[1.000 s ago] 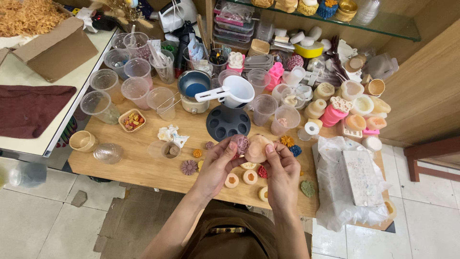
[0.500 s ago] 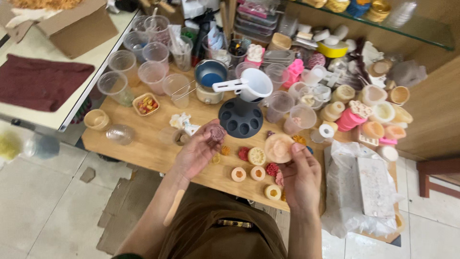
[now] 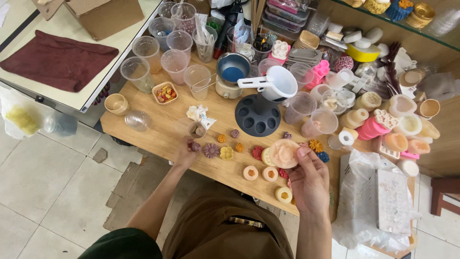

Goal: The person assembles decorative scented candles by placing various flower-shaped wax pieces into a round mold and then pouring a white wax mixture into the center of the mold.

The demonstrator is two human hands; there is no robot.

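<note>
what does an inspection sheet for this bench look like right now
surface: wooden table, crowded along the back, barer at the front edge
job's things: pale peach round mould held up in the right hand; small dark red flower piece at the left hand; more small flower pieces and round pieces lie in front
clutter: clear plastic cups, black round holder, white funnel, blue-lined pot, pink and cream moulds, plastic bag
grippers: right hand shut on the mould; left hand closed on the flower piece
cables: nothing seen
surroundings: dark red cloth on side counter, cardboard box, tiled floor
</note>
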